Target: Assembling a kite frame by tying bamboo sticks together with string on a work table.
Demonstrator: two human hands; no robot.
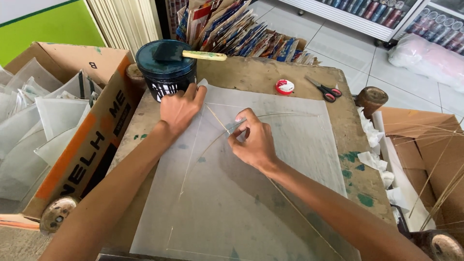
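Note:
A large sheet of translucent white paper (290, 159) lies on a worn wooden table (251, 75). Thin bamboo sticks rest on it: a straight spine (217, 120) and a curved bow (285, 115). My left hand (180, 108) presses flat on the sheet's upper left corner, next to a dark paint tub (164, 77). My right hand (253, 140) pinches a small folded bit of the paper against the spine stick, near where the two sticks cross.
A brush with a pale handle (203, 54) lies across the tub. A red-and-white tape roll (284, 87) and red-handled scissors (326, 90) sit at the table's far edge. A cardboard box of plastic sheets (63, 125) stands left, another box with sticks (435, 159) right.

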